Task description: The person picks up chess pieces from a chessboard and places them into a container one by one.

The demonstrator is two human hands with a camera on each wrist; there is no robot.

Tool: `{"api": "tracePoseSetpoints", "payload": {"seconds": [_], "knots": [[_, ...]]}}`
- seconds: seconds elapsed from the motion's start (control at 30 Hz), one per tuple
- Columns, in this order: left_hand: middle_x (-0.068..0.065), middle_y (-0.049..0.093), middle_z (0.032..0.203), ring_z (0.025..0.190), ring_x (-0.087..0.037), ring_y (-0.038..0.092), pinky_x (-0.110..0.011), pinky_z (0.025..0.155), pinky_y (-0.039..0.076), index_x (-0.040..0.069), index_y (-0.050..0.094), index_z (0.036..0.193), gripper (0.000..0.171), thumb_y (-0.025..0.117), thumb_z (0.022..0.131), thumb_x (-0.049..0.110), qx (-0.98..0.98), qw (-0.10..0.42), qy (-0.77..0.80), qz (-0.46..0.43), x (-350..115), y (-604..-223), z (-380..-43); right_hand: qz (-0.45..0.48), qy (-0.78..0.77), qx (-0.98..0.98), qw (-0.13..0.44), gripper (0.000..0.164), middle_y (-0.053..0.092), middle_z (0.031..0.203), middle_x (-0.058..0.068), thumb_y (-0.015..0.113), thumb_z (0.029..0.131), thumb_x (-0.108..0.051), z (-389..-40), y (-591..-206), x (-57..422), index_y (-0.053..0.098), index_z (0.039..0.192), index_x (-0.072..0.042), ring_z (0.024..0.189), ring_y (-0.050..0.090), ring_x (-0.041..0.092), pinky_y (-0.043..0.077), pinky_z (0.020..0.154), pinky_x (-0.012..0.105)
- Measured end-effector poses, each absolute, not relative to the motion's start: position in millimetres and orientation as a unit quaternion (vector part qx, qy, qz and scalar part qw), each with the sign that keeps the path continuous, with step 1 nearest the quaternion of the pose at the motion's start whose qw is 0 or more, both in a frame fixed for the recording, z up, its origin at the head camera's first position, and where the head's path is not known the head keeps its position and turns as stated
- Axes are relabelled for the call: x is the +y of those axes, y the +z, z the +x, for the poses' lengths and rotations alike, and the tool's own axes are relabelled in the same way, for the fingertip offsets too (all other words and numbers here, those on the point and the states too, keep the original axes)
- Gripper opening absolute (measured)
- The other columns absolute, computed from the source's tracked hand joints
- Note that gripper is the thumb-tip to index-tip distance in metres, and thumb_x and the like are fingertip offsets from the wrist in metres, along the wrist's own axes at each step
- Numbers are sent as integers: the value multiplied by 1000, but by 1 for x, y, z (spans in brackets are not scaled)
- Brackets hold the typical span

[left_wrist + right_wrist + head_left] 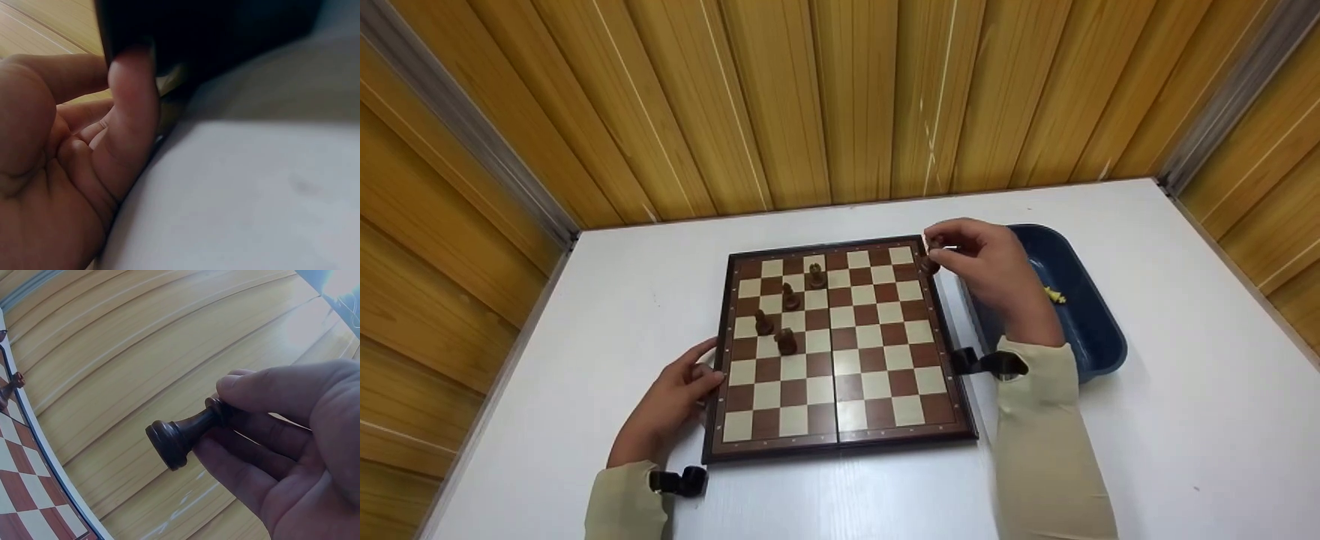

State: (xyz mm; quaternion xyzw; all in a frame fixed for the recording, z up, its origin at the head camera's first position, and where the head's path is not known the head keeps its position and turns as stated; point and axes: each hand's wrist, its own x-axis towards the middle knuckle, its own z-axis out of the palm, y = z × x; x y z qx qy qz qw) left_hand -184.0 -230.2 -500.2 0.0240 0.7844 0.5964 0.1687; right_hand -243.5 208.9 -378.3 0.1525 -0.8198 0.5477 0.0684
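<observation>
Pinching the dark piece at the board's one o'clock, the right hand should keep gentle; the left hand, fingers spread, should steady nine o'clock.

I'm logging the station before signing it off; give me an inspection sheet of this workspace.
Surface: white table, with a chessboard lying open on it.
Job's things: four dark chess pieces standing on the board's left half; blue tub to its right, a yellow piece lying inside.
Clutter: nothing seen beyond the above.
Left hand: fingers touch the board's left edge.
Right hand: pinches a dark piece near the board's far right corner.
Cables: thin pale line beside a bright light; possibly a cord, unclear.
Surroundings: wood-look wall panels.
</observation>
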Motion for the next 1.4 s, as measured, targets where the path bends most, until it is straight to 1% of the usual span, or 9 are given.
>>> {"api": "tracePoseSetpoints", "payload": {"seconds": [0.13, 0.3, 0.53, 0.67, 0.8, 0.93, 1.03, 1.3, 1.4], "knots": [[-6, 61, 88, 69, -15, 63, -35, 56, 57, 18, 29, 152, 63, 59, 97, 16, 780, 171, 601, 26, -230, -500, -184, 148, 562, -811, 70, 24, 67, 98, 10, 67, 91, -9, -244, -380, 213, 67, 115, -4, 84, 68, 18, 54, 74, 22], [-6, 60, 88, 68, -15, 62, -36, 55, 57, 19, 30, 152, 62, 59, 97, 17, 778, 171, 604, 24, -230, -500, -184, 120, 557, -819, 71, 25, 67, 101, 6, 67, 92, -12, -244, -380, 220, 67, 116, -6, 87, 67, 13, 52, 72, 20], [-7, 60, 90, 68, -16, 62, -37, 56, 57, 20, 30, 152, 62, 59, 97, 18, 778, 174, 604, 19, -231, -501, -183, 104, 526, -840, 85, 27, 67, 106, 12, 65, 93, -15, -245, -380, 229, 66, 119, -8, 87, 67, 9, 51, 77, 16], [-5, 59, 87, 69, -14, 60, -32, 57, 55, 19, 31, 152, 62, 59, 97, 18, 786, 167, 595, 20, -231, -501, -184, 81, 530, -840, 86, 27, 66, 106, 12, 64, 93, -13, -245, -380, 232, 66, 119, -7, 84, 65, 7, 52, 74, 15], [-4, 58, 85, 70, -14, 59, -28, 58, 53, 19, 31, 151, 61, 59, 97, 18, 794, 161, 586, 20, -230, -500, -184, 57, 518, -848, 100, 28, 66, 110, 12, 64, 93, -12, -246, -381, 236, 66, 120, -7, 89, 62, 4, 50, 75, 14], [-5, 57, 85, 70, -14, 58, -29, 58, 52, 21, 32, 151, 60, 59, 97, 18, 793, 162, 588, 16, -230, -500, -184, 30, 504, -856, 109, 29, 65, 115, 11, 63, 93, -13, -248, -383, 239, 66, 122, -9, 97, 60, 6, 48, 80, 15], [-5, 57, 86, 70, -15, 59, -30, 58, 54, 21, 32, 151, 60, 59, 97, 19, 789, 165, 591, 17, -229, -499, -184, 8, 507, -855, 107, 30, 64, 115, 9, 62, 93, -12, -249, -385, 242, 66, 123, -10, 99, 60, 8, 48, 80, 17], [-6, 60, 88, 70, -15, 61, -31, 59, 55, 19, 30, 152, 61, 58, 97, 19, 790, 168, 589, 25, -230, -499, -184, -18, 523, -846, 105, 29, 62, 111, 10, 61, 93, -8, -250, -386, 245, 66, 122, -7, 91, 60, 5, 50, 77, 16], [-6, 61, 89, 71, -15, 62, -32, 59, 55, 19, 30, 152, 61, 58, 98, 19, 791, 169, 588, 27, -230, -500, -185, -22, 526, -845, 101, 29, 62, 111, 11, 60, 94, -7, -251, -387, 245, 65, 122, -6, 90, 62, 7, 52, 76, 17]]}}
